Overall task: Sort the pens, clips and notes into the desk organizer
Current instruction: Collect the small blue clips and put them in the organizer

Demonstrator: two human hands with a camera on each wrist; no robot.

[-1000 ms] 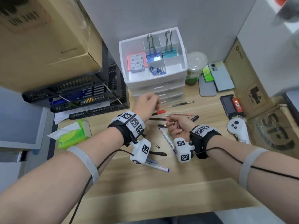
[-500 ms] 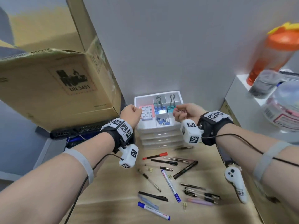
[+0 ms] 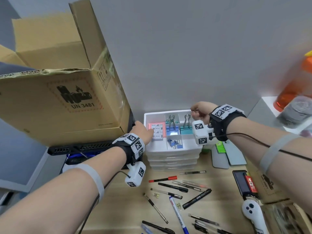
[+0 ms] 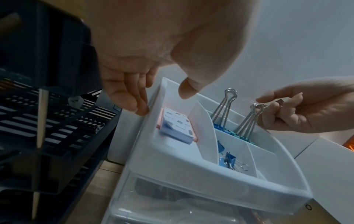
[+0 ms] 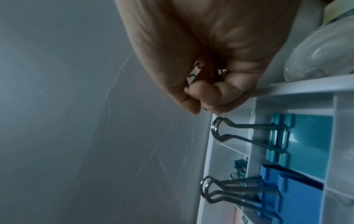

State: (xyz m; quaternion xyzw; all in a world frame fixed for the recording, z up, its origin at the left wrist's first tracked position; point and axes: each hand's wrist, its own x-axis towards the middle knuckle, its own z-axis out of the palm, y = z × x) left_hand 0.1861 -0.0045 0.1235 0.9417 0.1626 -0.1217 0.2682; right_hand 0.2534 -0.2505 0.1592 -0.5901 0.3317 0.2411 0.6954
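The white desk organizer [image 3: 152,114] stands against the wall, its top tray open [image 4: 210,178]. In the tray lie a notes pad [image 3: 157,130], large blue clips [image 3: 171,127], teal clips [image 3: 185,129] and small blue clips [image 3: 175,143]. My left hand [image 3: 151,132] has straight fingers [image 4: 141,109] touching the tray's left wall, with the thumb over the notes pad [image 4: 176,125]. My right hand [image 3: 196,112] hovers over the tray's back right corner, curled round small metal clips [image 5: 193,75]. Several pens, among them a red pen [image 3: 163,179] and a blue pen [image 3: 179,211], lie on the desk with small gold clips [image 3: 156,195].
A large cardboard box [image 3: 59,98] sits on a black rack [image 3: 81,147] just left of the organizer. Phones [image 3: 233,154], a power bank [image 3: 244,183] and a white controller [image 3: 253,215] lie to the right. An orange bottle [image 3: 293,88] stands on a white ledge.
Both hands rose from the pens on the desk to the organizer's top. The right hand went on to the back right corner, and the left settled at the left wall.
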